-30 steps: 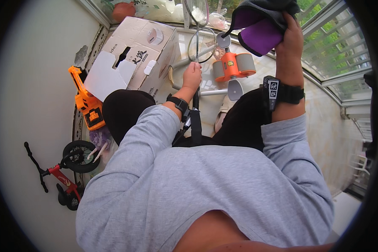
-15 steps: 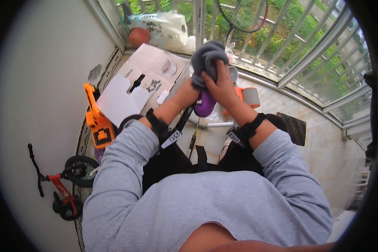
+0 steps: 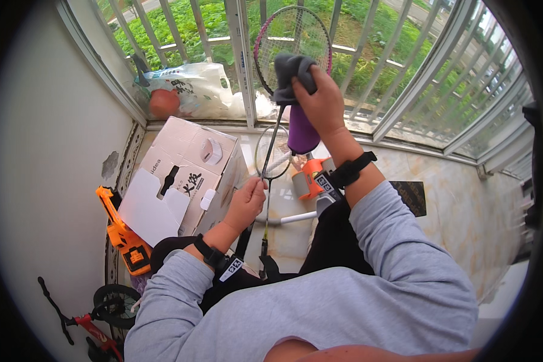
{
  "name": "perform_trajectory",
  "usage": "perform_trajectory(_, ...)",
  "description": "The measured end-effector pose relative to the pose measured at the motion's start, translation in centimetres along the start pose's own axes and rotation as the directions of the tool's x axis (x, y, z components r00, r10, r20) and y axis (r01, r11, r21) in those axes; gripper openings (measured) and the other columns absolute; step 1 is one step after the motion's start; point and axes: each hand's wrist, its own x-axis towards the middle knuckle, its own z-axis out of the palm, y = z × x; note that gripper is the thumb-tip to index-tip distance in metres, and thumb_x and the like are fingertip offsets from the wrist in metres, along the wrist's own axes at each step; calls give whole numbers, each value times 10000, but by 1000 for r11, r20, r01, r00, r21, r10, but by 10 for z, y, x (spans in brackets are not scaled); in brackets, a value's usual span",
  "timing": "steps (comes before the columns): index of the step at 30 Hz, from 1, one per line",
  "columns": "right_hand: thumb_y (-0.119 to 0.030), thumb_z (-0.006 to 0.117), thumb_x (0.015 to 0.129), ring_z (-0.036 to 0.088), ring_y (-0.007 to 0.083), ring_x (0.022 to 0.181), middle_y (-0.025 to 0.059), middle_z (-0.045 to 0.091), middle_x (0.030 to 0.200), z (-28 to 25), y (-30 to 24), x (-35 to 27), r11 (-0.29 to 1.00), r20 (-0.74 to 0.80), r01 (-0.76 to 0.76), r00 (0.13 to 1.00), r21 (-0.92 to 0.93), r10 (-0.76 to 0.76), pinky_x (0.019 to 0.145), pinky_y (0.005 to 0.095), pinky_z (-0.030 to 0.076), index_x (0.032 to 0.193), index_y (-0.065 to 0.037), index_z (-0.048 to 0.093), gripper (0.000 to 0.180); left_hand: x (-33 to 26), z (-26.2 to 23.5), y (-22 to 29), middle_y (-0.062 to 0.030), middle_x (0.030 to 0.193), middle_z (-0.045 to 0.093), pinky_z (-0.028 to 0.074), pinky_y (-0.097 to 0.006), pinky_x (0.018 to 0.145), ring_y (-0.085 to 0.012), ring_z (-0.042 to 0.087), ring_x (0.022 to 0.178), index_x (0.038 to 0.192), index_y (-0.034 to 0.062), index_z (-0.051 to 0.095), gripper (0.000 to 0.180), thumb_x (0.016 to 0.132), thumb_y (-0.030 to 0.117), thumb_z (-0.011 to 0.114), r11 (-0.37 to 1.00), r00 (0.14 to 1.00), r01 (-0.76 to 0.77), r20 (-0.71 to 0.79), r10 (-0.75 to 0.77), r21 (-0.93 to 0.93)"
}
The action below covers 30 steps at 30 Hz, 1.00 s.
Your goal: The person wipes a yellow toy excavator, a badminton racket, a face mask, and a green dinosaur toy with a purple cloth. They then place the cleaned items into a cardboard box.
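My right hand (image 3: 324, 99) is closed on a bunched grey cloth (image 3: 292, 73), pressed near the lower end of a badminton racket's head. This badminton racket (image 3: 330, 42) has a black and purple frame and is held up, its head in front of the window. A purple rounded thing (image 3: 303, 131) hangs just below my right hand; its kind is unclear. Lower down, my left hand (image 3: 245, 203) is closed around the racket's lower part, fingers curled, with a dark handle below the fist. Beyond it a second badminton racket (image 3: 257, 158) lies on the floor, partly hidden.
A large white carton (image 3: 190, 142) stands at left, beside an orange toy digger (image 3: 130, 247) and a red balance bike (image 3: 90, 326). An orange-and-grey object (image 3: 311, 178) and a grey tube (image 3: 298, 218) lie ahead. Window bars (image 3: 241, 60) rise behind a plastic bag (image 3: 196, 90).
My hands have moved apart: the right went up with the grey cloth, the left came down. The view has tilted up, showing the held racket's head more fully.
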Motion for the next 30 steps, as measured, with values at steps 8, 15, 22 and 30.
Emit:
perform_trajectory(8, -325, 629, 917, 576, 376, 1061, 210, 623, 1132, -43, 114, 31, 934, -396, -278, 850, 224, 348, 914, 425, 432, 1150, 4, 602, 405, -4, 20, -7, 63, 619, 334, 274, -195, 459, -32, 301, 494, 1087, 76, 508, 227, 1051, 265, 387, 996, 971, 70, 227, -81, 55)
perform_trajectory(15, -272, 564, 959, 469, 362, 1225, 145, 573, 1299, -49, 83, 29, 985, -317, 168, 937, 35, -149, 1050, 417, 343, 1240, -59, 598, 354, -1, 31, -11, 60, 628, 405, 351, -207, 486, -38, 398, 513, 1074, 64, 534, 206, 1038, 231, 420, 954, 985, -60, 174, 8, 294)
perform_trajectory(22, -249, 674, 811, 457, 296, 1247, -19, 571, 1301, -38, 5, -5, 885, 138, 448, 892, -129, -431, 921, 434, 385, 1178, -240, 648, 369, -5, 29, -12, 57, 618, 400, 335, -205, 468, -32, 386, 506, 1050, 61, 528, 207, 1037, 244, 431, 969, 996, -35, 86, 15, 246)
perform_trajectory(30, -254, 708, 756, 438, 226, 1289, -56, 546, 1303, -1, -35, -50, 840, 302, 543, 800, 4, -519, 842, 415, 375, 1105, -265, 659, 353, 0, 12, -2, 56, 594, 403, 291, -200, 443, -29, 368, 487, 1032, 33, 542, 234, 1033, 249, 452, 988, 987, -83, -128, 100, 131)
